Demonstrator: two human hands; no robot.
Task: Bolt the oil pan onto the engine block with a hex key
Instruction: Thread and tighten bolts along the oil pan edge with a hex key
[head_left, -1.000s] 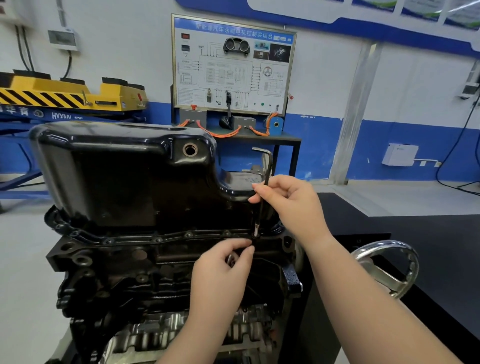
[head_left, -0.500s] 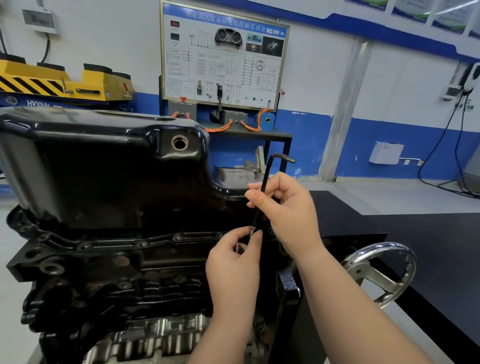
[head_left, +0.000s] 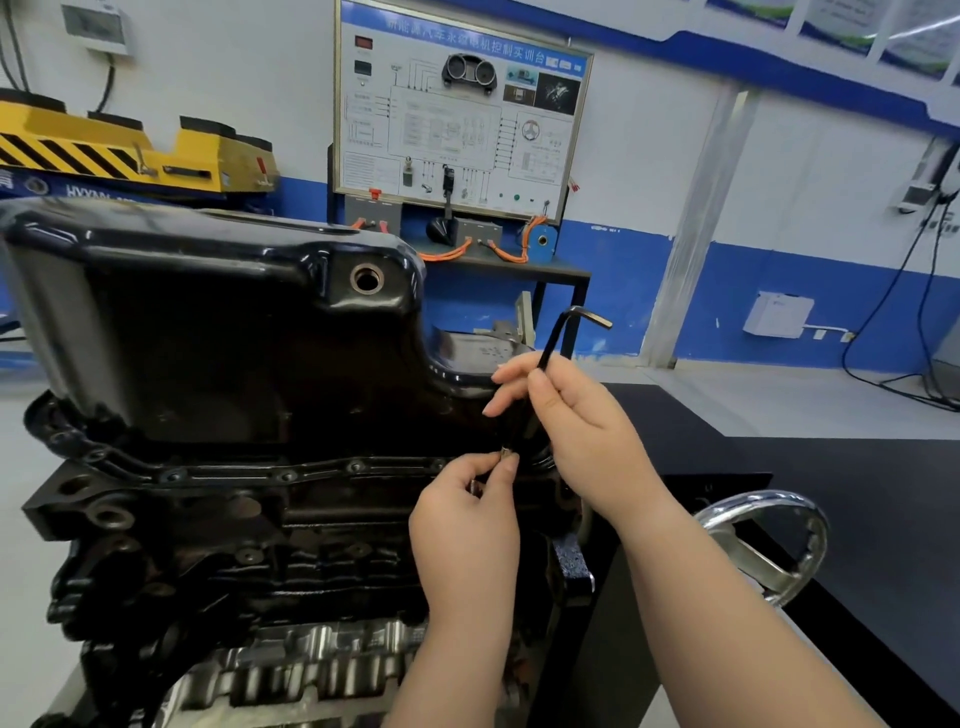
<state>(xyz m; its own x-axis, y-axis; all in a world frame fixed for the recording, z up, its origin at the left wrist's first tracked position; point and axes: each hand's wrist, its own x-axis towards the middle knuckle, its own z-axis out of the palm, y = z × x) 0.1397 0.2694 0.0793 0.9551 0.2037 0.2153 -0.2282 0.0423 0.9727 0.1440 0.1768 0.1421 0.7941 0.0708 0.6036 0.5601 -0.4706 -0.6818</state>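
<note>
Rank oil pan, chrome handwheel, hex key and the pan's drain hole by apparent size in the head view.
1. oil pan, largest by far
2. chrome handwheel, though nearer the camera
3. hex key, long but thin
4. drain hole, smallest

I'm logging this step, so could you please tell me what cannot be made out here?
Head view:
The lower end of the hex key is hidden behind the right hand.
Fingertips of the left hand mostly cover the bolt.
The bottom edge cuts off the engine block.
The left edge cuts off the yellow machine.
The wall panel text is too small.
</note>
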